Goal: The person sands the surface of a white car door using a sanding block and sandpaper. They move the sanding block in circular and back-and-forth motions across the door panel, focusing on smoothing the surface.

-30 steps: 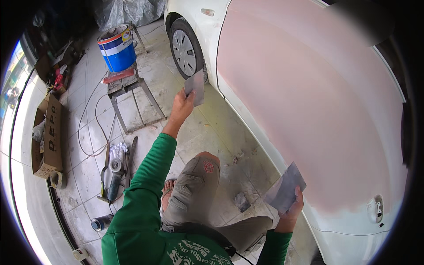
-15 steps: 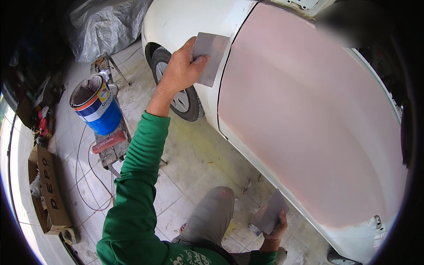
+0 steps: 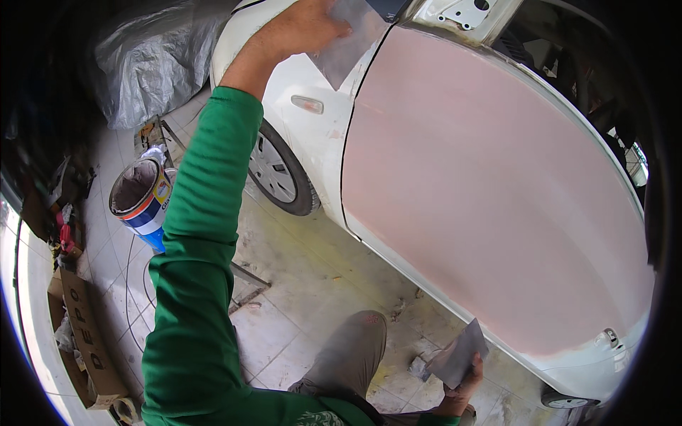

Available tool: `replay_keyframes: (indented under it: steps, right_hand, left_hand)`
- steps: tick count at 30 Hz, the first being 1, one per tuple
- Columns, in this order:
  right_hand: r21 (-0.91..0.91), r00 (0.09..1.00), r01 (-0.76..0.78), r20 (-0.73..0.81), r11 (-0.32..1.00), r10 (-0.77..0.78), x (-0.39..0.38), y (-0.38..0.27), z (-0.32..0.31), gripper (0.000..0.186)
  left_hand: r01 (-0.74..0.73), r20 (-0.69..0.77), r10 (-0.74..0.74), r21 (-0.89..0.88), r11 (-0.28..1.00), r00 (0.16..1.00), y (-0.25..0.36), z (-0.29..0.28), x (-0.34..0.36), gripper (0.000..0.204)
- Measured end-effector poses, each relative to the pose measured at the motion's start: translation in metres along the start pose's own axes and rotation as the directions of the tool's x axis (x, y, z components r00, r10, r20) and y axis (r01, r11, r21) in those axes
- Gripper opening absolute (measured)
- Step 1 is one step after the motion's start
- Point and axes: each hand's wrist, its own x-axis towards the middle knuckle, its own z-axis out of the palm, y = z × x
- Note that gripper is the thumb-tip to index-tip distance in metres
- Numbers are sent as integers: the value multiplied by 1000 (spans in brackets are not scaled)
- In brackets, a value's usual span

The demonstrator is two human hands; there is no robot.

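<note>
My left hand, at the top of the view, grips a thin rectangular grey putty spreader. That spreader is over the white front fender, close to the gap by the door; whether it touches cannot be seen. The car door is coated in smooth pinkish filler, with white showing along its lower and rear edges. Low in the view, my right hand holds a second grey spreader, tilted, in front of the door's lower edge. Its fingers are partly hidden behind the blade.
A blue and white can stands to the left, partly behind my sleeve. The front wheel sits beyond my arm. An open cardboard box lies at the left edge, and a silver sheet is bunched at the back.
My left hand has moved up and away with its spreader, uncovering the small fender lamp. My right hand keeps its spreader low by the door. The view has shifted a little.
</note>
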Motion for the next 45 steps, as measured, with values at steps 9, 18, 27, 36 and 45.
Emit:
replay_keyframes:
  steps: [9, 18, 27, 36, 45]
  right_hand:
    - [37, 997, 2, -74, 999, 1, -8, 7, -2, 67]
    - [37, 999, -9, -30, 999, 10, -10, 10, -2, 67]
    - [-10, 999, -30, -22, 1000, 29, -7, 18, -1, 65]
    - [-9, 997, -67, -39, 998, 67, -11, 27, -2, 61]
    - [-5, 997, -76, -28, 997, 75, -14, 28, -3, 64]
  left_hand:
    - [-122, -25, 120, -306, 944, 992, -45, -5, 18, 43]
    - [338, 53, -367, 285, 897, 929, 1, 44, -18, 50]
    - [460, 143, -496, 227, 859, 856, -40, 121, -122, 47]
    - [599, 66, -609, 125, 791, 791, -67, 234, -229, 37]
    - [832, 138, -839, 120, 542, 526, -86, 374, -333, 34]
